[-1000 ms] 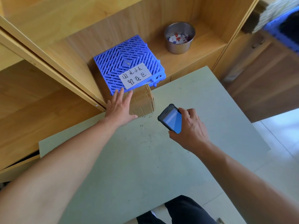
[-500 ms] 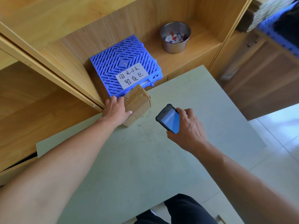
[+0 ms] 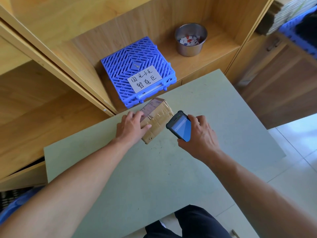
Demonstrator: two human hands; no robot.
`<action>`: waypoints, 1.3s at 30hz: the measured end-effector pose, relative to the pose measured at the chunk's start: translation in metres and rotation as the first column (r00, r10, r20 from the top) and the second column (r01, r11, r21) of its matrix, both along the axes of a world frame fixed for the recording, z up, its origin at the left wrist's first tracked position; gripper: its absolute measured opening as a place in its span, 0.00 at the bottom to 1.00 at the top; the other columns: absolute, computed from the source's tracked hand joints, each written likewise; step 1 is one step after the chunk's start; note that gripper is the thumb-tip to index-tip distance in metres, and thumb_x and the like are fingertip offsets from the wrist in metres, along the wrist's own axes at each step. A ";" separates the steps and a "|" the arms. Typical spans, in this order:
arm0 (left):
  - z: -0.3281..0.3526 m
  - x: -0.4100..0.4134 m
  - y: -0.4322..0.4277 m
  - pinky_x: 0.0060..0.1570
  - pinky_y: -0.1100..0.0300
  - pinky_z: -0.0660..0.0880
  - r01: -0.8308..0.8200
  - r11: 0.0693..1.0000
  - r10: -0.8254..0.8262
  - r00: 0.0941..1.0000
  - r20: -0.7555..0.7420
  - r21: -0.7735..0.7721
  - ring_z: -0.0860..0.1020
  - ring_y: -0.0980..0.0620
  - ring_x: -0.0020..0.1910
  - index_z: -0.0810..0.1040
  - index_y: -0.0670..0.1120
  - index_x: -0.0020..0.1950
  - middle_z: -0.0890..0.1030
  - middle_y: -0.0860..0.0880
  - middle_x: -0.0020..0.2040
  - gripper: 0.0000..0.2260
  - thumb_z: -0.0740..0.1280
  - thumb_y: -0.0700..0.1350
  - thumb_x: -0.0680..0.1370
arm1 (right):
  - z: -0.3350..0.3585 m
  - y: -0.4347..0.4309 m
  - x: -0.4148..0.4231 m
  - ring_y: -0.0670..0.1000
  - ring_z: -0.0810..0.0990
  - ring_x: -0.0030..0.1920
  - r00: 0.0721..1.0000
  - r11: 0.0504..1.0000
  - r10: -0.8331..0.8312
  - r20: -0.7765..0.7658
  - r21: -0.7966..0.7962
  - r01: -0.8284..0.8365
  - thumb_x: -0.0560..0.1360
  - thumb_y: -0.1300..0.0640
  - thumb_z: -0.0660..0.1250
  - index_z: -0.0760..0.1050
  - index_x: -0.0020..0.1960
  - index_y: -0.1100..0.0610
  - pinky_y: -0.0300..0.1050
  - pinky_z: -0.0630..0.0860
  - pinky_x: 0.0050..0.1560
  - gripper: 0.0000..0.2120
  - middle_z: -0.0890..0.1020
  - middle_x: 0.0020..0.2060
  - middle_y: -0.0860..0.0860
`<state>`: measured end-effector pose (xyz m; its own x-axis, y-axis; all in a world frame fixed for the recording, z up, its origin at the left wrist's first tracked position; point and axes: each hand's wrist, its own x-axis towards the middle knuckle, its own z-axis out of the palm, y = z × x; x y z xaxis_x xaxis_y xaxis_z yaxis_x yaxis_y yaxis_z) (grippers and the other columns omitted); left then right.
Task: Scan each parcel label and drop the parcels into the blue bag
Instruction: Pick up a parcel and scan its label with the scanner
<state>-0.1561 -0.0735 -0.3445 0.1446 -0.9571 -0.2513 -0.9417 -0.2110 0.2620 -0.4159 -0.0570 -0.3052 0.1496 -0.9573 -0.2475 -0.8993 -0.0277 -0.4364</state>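
A small brown cardboard parcel, taped, sits tilted on the pale green table near its far edge. A printed label shows on its upper left face. My left hand grips the parcel's left side, fingers over the label's near end. My right hand holds a black handheld scanner with a lit blue screen, its top end right beside the parcel's right edge. A patch of blue shows at the lower left; I cannot tell whether it is the bag.
A blue plastic grid crate with a handwritten white sign stands on the wooden shelf just behind the parcel. A steel cup of paper scraps stands to its right. Wooden cabinets flank the table on the right.
My left hand pulled the parcel out from under the crate onto the table and tilted it so the label shows. My right hand brought the scanner close to the parcel.
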 end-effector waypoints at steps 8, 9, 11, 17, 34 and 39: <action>-0.014 -0.003 0.013 0.70 0.50 0.65 0.093 0.989 -0.074 0.985 -0.159 0.116 0.58 0.42 0.76 0.64 0.56 0.75 0.60 0.46 0.77 0.41 0.79 0.59 0.68 | -0.010 0.005 -0.001 0.56 0.74 0.54 1.000 1.000 0.002 0.007 0.020 -0.002 0.65 0.44 0.75 0.61 0.73 0.49 0.50 0.74 0.49 0.41 0.68 0.58 0.51; -0.016 -0.003 0.015 0.75 0.46 0.61 0.081 0.983 -0.055 0.986 -0.155 0.165 0.51 0.41 0.79 0.57 0.58 0.80 0.52 0.45 0.81 0.48 0.80 0.60 0.66 | -0.011 0.005 -0.001 0.56 0.74 0.54 1.000 1.000 0.004 0.004 0.025 -0.004 0.65 0.44 0.75 0.61 0.73 0.49 0.51 0.74 0.50 0.41 0.68 0.58 0.50; -0.021 -0.002 0.015 0.77 0.42 0.56 0.067 0.969 -0.032 0.989 -0.145 0.239 0.44 0.41 0.81 0.43 0.60 0.82 0.43 0.43 0.83 0.58 0.80 0.62 0.64 | -0.013 0.005 -0.002 0.56 0.74 0.54 1.000 0.999 0.008 -0.002 0.036 -0.008 0.65 0.44 0.75 0.60 0.73 0.49 0.51 0.74 0.50 0.41 0.68 0.58 0.50; -0.025 -0.001 0.014 0.76 0.44 0.59 0.127 0.948 -0.120 0.992 -0.040 0.291 0.44 0.44 0.80 0.33 0.55 0.81 0.43 0.47 0.82 0.65 0.79 0.66 0.63 | -0.015 -0.002 -0.009 0.56 0.74 0.54 1.000 0.999 0.014 -0.016 0.038 -0.013 0.64 0.44 0.75 0.60 0.73 0.50 0.52 0.75 0.50 0.42 0.68 0.58 0.51; 0.088 0.078 0.045 0.75 0.50 0.62 0.254 0.962 -0.262 0.962 0.080 0.098 0.53 0.46 0.77 0.39 0.46 0.82 0.51 0.47 0.76 0.63 0.78 0.65 0.63 | 0.040 -0.003 0.070 0.55 0.73 0.55 0.889 0.890 0.452 -0.069 -0.033 -0.455 0.63 0.42 0.73 0.61 0.73 0.49 0.51 0.72 0.53 0.42 0.68 0.59 0.50; 0.124 0.126 0.087 0.72 0.51 0.66 0.224 0.968 -0.238 0.962 0.136 0.109 0.56 0.49 0.75 0.38 0.47 0.82 0.53 0.50 0.74 0.64 0.77 0.67 0.63 | 0.061 0.016 0.117 0.55 0.72 0.55 0.844 0.840 0.531 -0.073 -0.090 -0.536 0.63 0.42 0.73 0.61 0.73 0.49 0.52 0.72 0.53 0.42 0.68 0.59 0.50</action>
